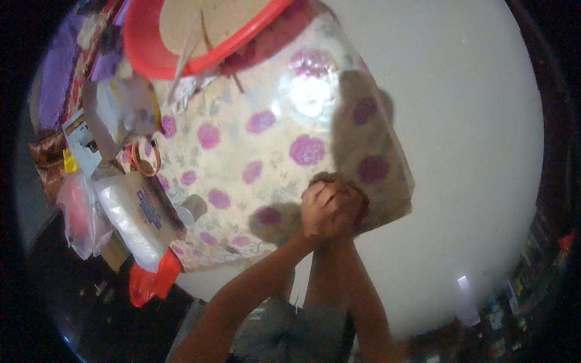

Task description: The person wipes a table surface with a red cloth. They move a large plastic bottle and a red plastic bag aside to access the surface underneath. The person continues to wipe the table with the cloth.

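My left hand (317,206) and my right hand (349,211) are pressed together above the near right part of a floral plastic sheet (236,159). The left fingers are curled over the right hand. A dark brownish edge shows along the far and right side of the hands; I cannot tell whether it is a thing held or shadow. Beyond them lies a red tub (150,50) with a flat beige surface (213,22) inside it. A thin brown stick (206,34) and a pale one (185,54) lean over its rim.
On the left stand a small metallic cylinder (193,209), a clear plastic-wrapped pack (136,218), an orange-brown ring (156,159) and a clear bag (84,218). A red plastic bag (152,281) hangs at the near left edge. A plain white surface (467,136) extends to the right.
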